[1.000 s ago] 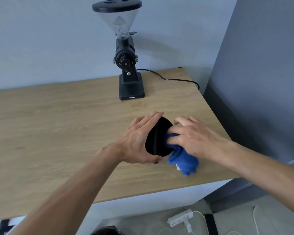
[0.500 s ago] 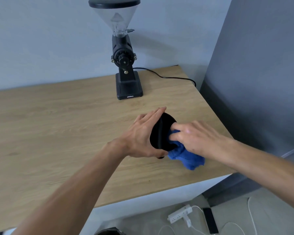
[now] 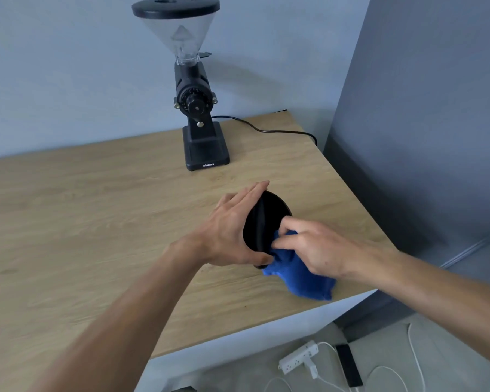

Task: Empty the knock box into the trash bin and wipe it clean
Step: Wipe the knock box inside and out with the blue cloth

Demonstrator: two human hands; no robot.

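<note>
A round black knock box (image 3: 265,219) lies tipped on its side on the wooden table (image 3: 82,222), its mouth facing right. My left hand (image 3: 229,230) grips its outer wall from the left. My right hand (image 3: 309,247) presses a blue cloth (image 3: 300,275) into the lower part of the opening, with fingers reaching inside. The cloth's loose end trails onto the table near the front right corner. The trash bin is hidden from view.
A black coffee grinder (image 3: 197,108) with a clear hopper stands at the back, its cord (image 3: 266,131) running right. The table's right edge meets a grey wall. On the floor below lie a white power strip (image 3: 297,357) and cables.
My right hand has pushed the cloth lower and deeper into the knock box's mouth. My left hand has kept its grip on the box.
</note>
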